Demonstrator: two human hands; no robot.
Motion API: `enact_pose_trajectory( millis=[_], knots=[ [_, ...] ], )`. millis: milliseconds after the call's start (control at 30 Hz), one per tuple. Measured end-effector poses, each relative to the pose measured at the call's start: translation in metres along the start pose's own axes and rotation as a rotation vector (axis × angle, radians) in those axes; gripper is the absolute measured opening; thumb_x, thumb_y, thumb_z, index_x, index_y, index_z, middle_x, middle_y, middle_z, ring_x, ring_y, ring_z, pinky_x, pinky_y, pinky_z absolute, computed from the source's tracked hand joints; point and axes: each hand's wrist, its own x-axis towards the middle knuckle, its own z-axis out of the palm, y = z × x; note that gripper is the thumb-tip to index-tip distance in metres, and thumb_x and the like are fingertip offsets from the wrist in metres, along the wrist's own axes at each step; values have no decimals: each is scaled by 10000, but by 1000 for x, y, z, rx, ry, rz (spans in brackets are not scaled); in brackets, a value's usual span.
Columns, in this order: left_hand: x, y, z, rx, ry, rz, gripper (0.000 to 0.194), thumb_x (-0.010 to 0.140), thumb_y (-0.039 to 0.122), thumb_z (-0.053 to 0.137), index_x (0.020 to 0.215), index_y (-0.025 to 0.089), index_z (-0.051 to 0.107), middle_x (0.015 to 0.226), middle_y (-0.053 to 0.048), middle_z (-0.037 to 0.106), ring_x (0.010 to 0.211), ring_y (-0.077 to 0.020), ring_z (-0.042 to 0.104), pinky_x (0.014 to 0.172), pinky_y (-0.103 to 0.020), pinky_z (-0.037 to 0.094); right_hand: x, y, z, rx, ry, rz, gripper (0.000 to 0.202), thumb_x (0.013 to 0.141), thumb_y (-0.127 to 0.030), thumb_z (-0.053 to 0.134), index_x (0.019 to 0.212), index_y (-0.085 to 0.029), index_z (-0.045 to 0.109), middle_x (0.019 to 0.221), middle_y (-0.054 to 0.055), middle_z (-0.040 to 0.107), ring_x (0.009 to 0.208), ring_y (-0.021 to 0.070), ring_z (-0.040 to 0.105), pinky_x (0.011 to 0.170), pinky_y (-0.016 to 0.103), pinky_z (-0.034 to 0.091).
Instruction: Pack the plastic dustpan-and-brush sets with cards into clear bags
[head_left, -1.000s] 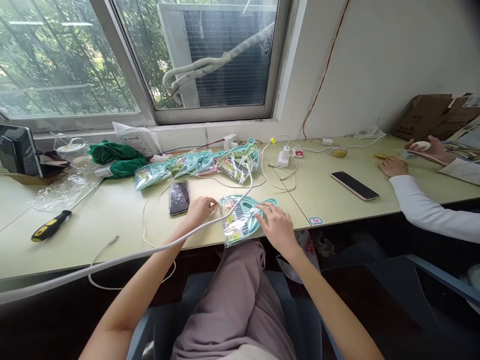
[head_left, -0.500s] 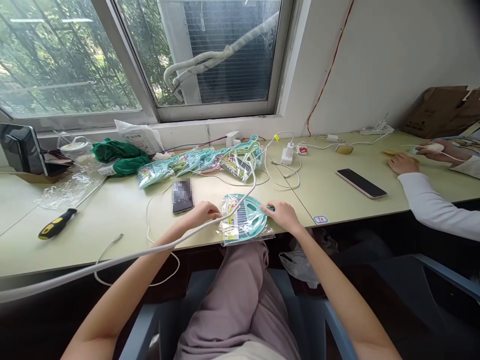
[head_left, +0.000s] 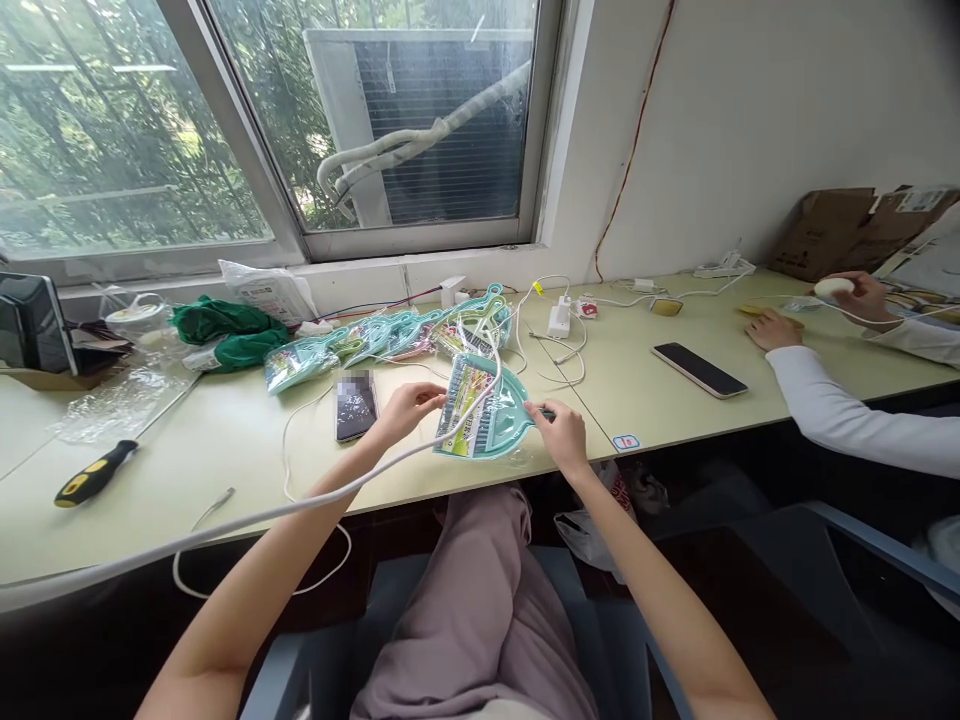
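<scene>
A teal dustpan set (head_left: pixel 510 415) in clear plastic, with a printed card and grey bristles at its left side, is held tilted above the table's front edge. My right hand (head_left: pixel 562 437) is closed around its handle at the right. At the opposite side, my left hand (head_left: pixel 409 412) pinches the left edge of the wrapping; its fingertips are partly hidden. A white cable (head_left: pixel 360 482) crosses the view in front of the set. Behind it lies a row of similar wrapped teal sets (head_left: pixel 367 338).
A phone (head_left: pixel 355 408) lies by my left forearm, a screwdriver (head_left: pixel 96 474) farther left. Green cloth (head_left: pixel 225 325) and crumpled plastic (head_left: pixel 120 395) are at the back left. Another phone (head_left: pixel 699 369) lies to the right, near a co-worker's hands (head_left: pixel 772 330). A charger (head_left: pixel 559 318) stands behind.
The dustpan set has risen off the tabletop and tilted, its printed card now facing me more. Both hands moved up with it. The co-worker's far hand has lifted a white round object.
</scene>
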Motion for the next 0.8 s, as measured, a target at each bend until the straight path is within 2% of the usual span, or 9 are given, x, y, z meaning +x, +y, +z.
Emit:
enact_pose_trajectory(
  millis=[133,300,400,500,633,700,800],
  knots=[
    [3,8,-1,-84,-18,-73,507,727,512,686,1054,124,670,923,-110,724,841,-230,678,764,-353,545,-1,-4,0,-27,42,-41,564,855,-673,401,717,-196,667,791,76,703,642,179,559,606,279,339],
    [4,22,-7,-180,-153,-189,586,677,546,719,1061,110,640,917,-113,714,821,-224,677,753,-365,554,-2,-11,-5,-80,66,-70,585,861,-681,380,742,-196,684,817,93,706,689,199,589,602,285,340],
    [3,25,-9,-212,-180,-251,618,660,517,746,1103,115,588,963,-118,700,832,-219,674,768,-380,553,-1,-17,-11,-93,68,-87,572,885,-653,363,757,-198,685,844,98,708,736,207,604,619,285,350],
    [3,21,-10,-260,-215,-283,636,665,442,763,1164,136,515,1026,-121,680,925,-230,663,822,-397,540,-1,-20,-14,-116,64,-84,574,903,-634,339,778,-197,690,863,110,707,755,213,608,634,289,360],
    [3,6,-4,-335,-301,-241,684,662,371,780,1222,180,437,1057,-112,668,971,-239,656,836,-415,528,-2,-20,-13,-120,60,-85,568,897,-637,354,785,-195,692,880,113,710,782,221,616,638,290,366],
    [4,0,3,-326,-264,-246,719,632,359,806,1219,182,429,1012,-104,684,941,-242,663,813,-416,531,-3,-20,-12,-113,61,-82,563,892,-639,364,777,-195,691,870,110,710,766,217,614,633,289,364],
    [6,-2,14,-324,-180,-293,682,575,346,843,1135,160,502,939,-96,707,890,-250,673,782,-407,538,-7,-20,-10,-95,59,-75,543,887,-633,387,757,-196,683,837,100,709,722,207,604,621,291,363]
  ],
)
